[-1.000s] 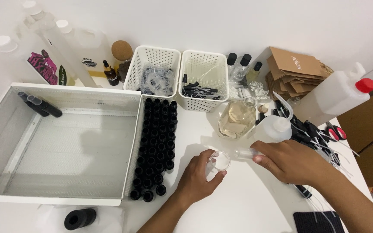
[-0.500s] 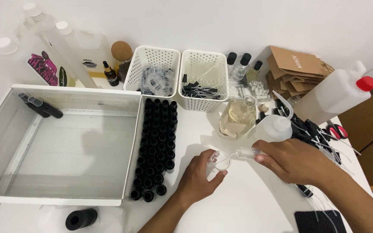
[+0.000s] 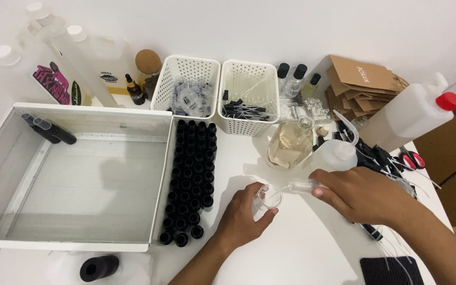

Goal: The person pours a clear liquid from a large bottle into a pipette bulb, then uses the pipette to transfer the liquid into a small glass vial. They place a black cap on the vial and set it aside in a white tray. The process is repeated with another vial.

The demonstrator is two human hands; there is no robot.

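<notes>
While the left hand [image 3: 241, 219] curls its fingers [image 3: 266, 214] around a small clear glass cup [image 3: 266, 196] on the white table [image 3: 302, 253], the right hand [image 3: 362, 194] pinches a clear tube [image 3: 303, 185] between thumb and fingertips, holding it nearly level with its tip over the cup's rim. Both hands are closed on what they hold, and the cup stands just right of a block of small black bottles [image 3: 191, 179] lined up in rows.

Just beyond the tube stands a round glass flask [image 3: 290, 145] with pale yellow liquid, and beside it a squat white squeeze bottle [image 3: 339, 153] with a bent spout. Right of the hands lie scissors with red handles [image 3: 410, 158] among dark tools and thin wires, near a large white jug with a red cap [image 3: 412, 113]. Behind the black bottles sit two white baskets [image 3: 217, 84], one holding small clear parts, the other black droppers. Folded brown cardboard [image 3: 357, 82] lies at the back right. A big white tray [image 3: 75, 179] fills the left side, with two dark tubes [image 3: 48, 129] in its far corner. A black roll [image 3: 98, 267] lies at the near edge.
</notes>
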